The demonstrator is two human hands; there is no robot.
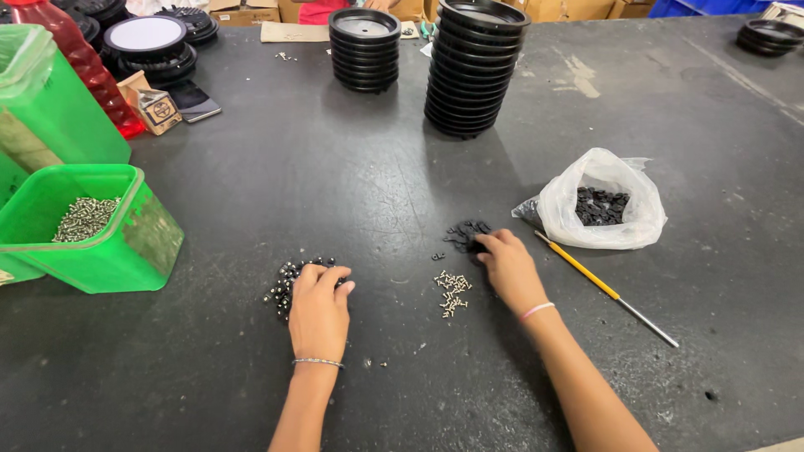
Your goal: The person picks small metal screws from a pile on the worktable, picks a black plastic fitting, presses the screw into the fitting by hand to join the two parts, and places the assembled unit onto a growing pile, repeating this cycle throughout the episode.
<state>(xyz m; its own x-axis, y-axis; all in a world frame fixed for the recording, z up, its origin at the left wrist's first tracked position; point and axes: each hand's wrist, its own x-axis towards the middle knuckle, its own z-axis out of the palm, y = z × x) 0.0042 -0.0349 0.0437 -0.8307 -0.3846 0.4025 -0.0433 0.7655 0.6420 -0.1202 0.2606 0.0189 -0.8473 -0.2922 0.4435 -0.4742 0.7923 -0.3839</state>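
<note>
Head view: left hand (318, 308) rests flat, grip open, on black nuts (285, 280); right hand (508, 266) pinches black clips (466, 234)

Left hand (318, 311) covers part of the dark pile of small parts (285, 280); individual pieces too small to identify. Right hand's fingers (488, 243) hide part of the black pieces (465, 234). Both forearms cut off at bottom edge. Green bin (126, 243) and red bottle (84, 59) cropped at left.
</note>
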